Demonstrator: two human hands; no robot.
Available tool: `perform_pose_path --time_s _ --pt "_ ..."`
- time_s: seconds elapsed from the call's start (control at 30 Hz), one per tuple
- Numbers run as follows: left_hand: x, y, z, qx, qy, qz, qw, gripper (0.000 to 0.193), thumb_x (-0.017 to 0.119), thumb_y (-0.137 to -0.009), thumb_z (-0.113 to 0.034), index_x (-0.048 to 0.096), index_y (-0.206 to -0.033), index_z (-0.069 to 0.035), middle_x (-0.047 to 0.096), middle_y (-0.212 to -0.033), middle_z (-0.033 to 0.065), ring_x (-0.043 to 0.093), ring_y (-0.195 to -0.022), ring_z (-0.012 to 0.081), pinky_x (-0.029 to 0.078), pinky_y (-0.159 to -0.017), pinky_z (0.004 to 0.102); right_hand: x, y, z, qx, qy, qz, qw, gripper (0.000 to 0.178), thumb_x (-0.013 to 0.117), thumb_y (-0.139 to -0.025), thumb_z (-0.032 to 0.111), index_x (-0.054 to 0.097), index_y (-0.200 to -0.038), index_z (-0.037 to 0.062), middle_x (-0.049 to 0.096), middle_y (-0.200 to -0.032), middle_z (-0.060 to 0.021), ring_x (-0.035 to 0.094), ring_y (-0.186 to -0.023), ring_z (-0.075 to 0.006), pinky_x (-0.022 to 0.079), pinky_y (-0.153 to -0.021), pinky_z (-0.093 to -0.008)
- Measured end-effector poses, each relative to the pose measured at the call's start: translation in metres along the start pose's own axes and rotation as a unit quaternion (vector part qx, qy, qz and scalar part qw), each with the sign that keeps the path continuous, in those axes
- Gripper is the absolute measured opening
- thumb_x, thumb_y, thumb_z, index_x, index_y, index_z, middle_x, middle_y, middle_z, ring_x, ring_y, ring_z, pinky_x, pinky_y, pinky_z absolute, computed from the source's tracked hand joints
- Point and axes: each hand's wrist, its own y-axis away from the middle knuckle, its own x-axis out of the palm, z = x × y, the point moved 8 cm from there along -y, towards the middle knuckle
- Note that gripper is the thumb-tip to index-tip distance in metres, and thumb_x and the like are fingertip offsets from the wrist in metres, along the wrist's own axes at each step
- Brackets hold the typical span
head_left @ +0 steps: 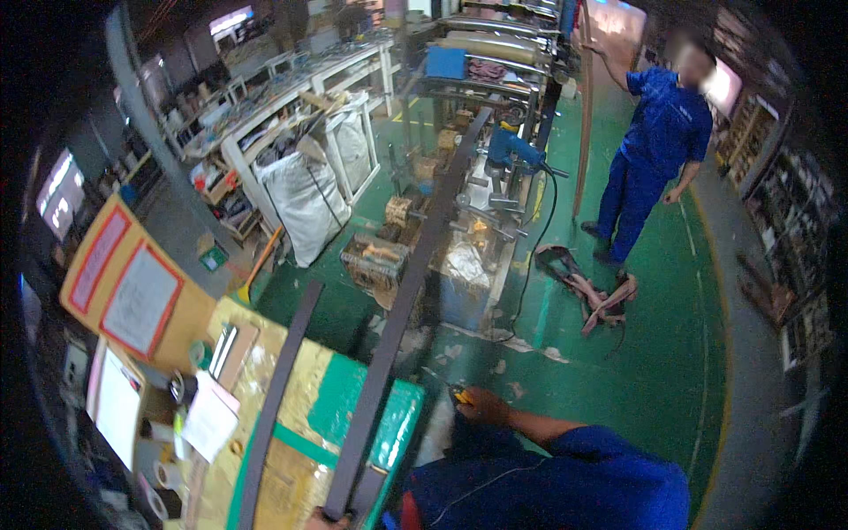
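My left hand [327, 521] shows only in part at the lower edge, gripping the near end of a long dark strip [397, 322]. The strip runs from there across the table and up toward the machine. My right hand [484, 408] is closed around a small tool with a yellow-and-black handle [461, 396], held in front of my body beside the table's right edge. Something thin seems to stick out of the handle, too blurred to tell what. A second, shorter dark strip [281, 380] lies on the table, left of the long one.
The yellow-and-green worktable [331, 402] carries papers and tape rolls. Ahead stands a machine [495, 194] with a blue power tool [517, 150] and trailing cable. A co-worker [658, 146] at right holds a tall brown strip [583, 124]. Scraps [596, 296] lie on the green floor; white sacks [300, 203] stand left.
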Motion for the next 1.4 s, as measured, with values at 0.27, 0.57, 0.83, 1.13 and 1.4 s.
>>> perform_pose_path --time_s 0.27,0.57,0.83,1.13,1.4 --pt "0.031 -0.115 -0.116 0.039 -0.115 0.035 0.992 0.074 0.082 -0.072 -0.058 0.063 -0.114 -0.001 0.073 -0.101 0.0249 0.070 -0.097 0.0453 0.055 -0.080 0.0521 -0.095 -0.062 -0.049 0.066 -0.112 -0.107 0.986 0.046 0.072 -0.090 0.046 0.059 -0.101 0.0027 0.061 -0.087 -0.0160 0.061 -0.080 -0.0301 0.046 -0.072 -0.0456" --pt "0.036 -0.146 -0.182 0.047 -0.115 0.024 0.992 0.097 0.077 -0.076 -0.066 0.053 -0.142 0.002 0.070 -0.118 0.0285 0.067 -0.109 0.0473 0.055 -0.089 0.0532 -0.193 -0.133 -0.072 -0.023 -0.115 -0.176 0.977 0.041 0.069 -0.096 0.042 0.058 -0.100 0.0025 0.061 -0.080 -0.0144 0.060 -0.075 -0.0279 0.046 -0.068 -0.0447" --pt "0.039 -0.124 -0.139 0.036 -0.128 0.036 0.990 0.080 0.081 -0.075 -0.054 0.061 -0.134 -0.004 0.071 -0.117 0.0244 0.068 -0.104 0.0444 0.055 -0.088 0.0523 -0.268 -0.175 -0.035 -0.015 -0.119 -0.245 0.962 0.031 0.058 -0.102 0.034 0.057 -0.102 0.0036 0.063 -0.079 -0.0181 0.063 -0.073 -0.0355 0.050 -0.068 -0.0482" --pt "0.027 -0.086 -0.121 -0.018 -0.002 0.044 0.999 0.063 0.082 -0.077 -0.044 0.064 -0.122 -0.004 0.073 -0.106 0.0215 0.070 -0.094 0.0379 0.056 -0.080 0.0481 -0.361 -0.236 0.022 -0.002 0.089 -0.266 0.960 0.030 0.058 -0.098 0.032 0.062 -0.101 0.0018 0.069 -0.094 -0.0265 0.068 -0.088 -0.0462 0.053 -0.077 -0.0567" --pt "0.021 -0.085 -0.137 -0.016 -0.104 0.042 0.994 0.064 0.081 -0.077 -0.047 0.063 -0.119 -0.003 0.072 -0.101 0.0231 0.069 -0.091 0.0412 0.055 -0.079 0.0499 -0.406 -0.290 0.031 -0.020 0.215 -0.241 0.946 0.027 0.057 -0.093 0.026 0.061 -0.105 0.0023 0.071 -0.094 -0.0252 0.070 -0.088 -0.0459 0.055 -0.079 -0.0566"
